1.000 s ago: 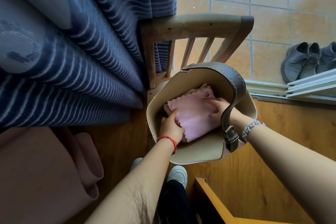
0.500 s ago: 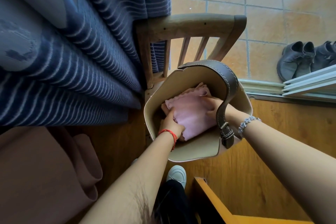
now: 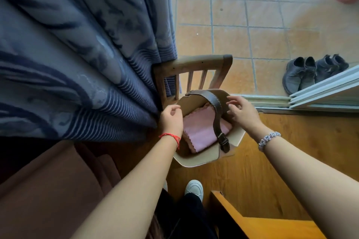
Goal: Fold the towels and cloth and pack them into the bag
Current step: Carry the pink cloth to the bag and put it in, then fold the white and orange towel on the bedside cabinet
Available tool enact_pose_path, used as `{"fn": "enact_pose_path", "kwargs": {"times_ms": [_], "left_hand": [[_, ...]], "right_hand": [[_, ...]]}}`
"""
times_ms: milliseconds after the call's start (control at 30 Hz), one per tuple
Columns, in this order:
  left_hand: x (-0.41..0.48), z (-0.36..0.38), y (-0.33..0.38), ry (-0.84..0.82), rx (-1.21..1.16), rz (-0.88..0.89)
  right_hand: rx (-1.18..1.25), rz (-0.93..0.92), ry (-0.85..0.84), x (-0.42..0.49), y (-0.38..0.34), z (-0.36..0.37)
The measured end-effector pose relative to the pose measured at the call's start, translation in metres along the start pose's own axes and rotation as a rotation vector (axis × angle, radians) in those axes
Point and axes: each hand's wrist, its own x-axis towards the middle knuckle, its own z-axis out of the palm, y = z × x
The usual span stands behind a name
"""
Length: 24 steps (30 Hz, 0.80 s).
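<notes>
Left hand (image 3: 172, 120) out; pink towel (image 3: 200, 130) (scalloped) seemingly folded.

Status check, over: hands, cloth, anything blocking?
Right hand open above bag. Left hand curled at rim, grip unclear. Pink cloth folded inside bag. Strap crosses opening.

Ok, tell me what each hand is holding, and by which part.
The right hand holds nothing; its fingers spread over the rim of the bag. The left hand curls loosely at the rim's left edge; whether it pinches it cannot be told.
</notes>
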Motion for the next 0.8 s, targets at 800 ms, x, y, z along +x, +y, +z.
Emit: {"fn": "enact_pose_path", "kwargs": {"times_ms": [800], "left_hand": [[-0.171, -0.087, 0.33, -0.512, -0.391, 0.637]], "right_hand": [[0.849, -0.436, 0.723, -0.241, -0.245, -0.236]]}}
